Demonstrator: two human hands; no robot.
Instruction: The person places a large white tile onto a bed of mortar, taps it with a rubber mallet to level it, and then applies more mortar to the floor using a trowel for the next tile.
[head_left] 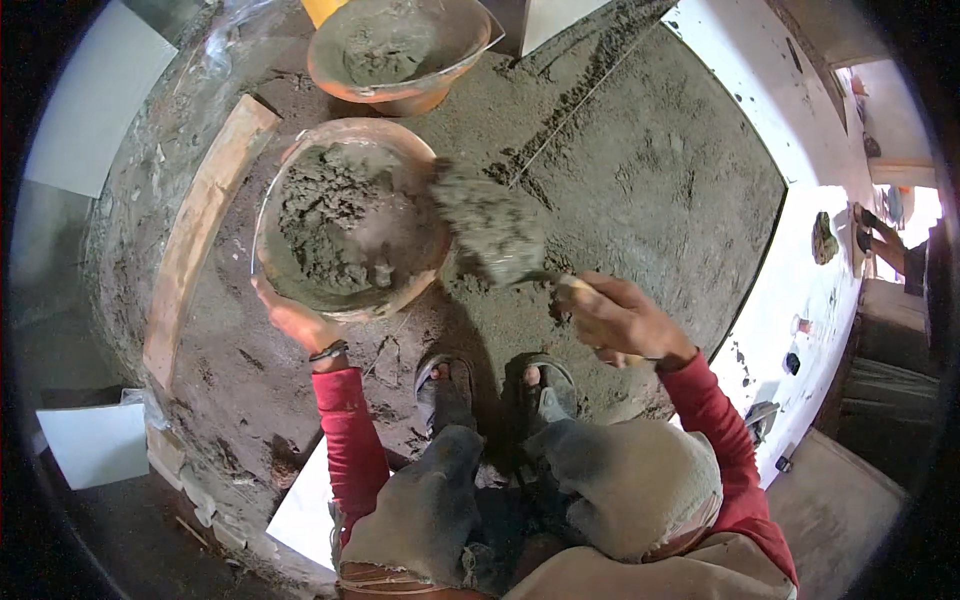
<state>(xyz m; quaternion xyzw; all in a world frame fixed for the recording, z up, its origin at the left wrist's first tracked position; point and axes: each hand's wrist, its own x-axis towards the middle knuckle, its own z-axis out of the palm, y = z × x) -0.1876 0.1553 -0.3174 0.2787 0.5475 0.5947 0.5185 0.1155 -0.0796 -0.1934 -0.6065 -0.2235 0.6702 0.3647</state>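
My left hand (300, 318) grips the near left rim of an orange mortar-caked bucket (412, 136), which stands in front of me. Inside it lies clumpy grey mortar (335, 220). In my right hand (622, 318) is the handle of a trowel (490, 225), its fingers closed round it. Wet mortar covers the blade, which is a little blurred and hangs just right of the bucket. Beneath the trowel spreads a grey mortar bed (670, 180). My feet show between my bent knees, close to the bucket.
Behind the first bucket stands a second orange bucket (425, 98) with mortar in it. A long wooden board (205, 240) lies at left. White panels (100, 110) rest farther left. A white, mortar-spotted surface (815, 280) borders the right. Another person's arm (890, 250) shows at far right.
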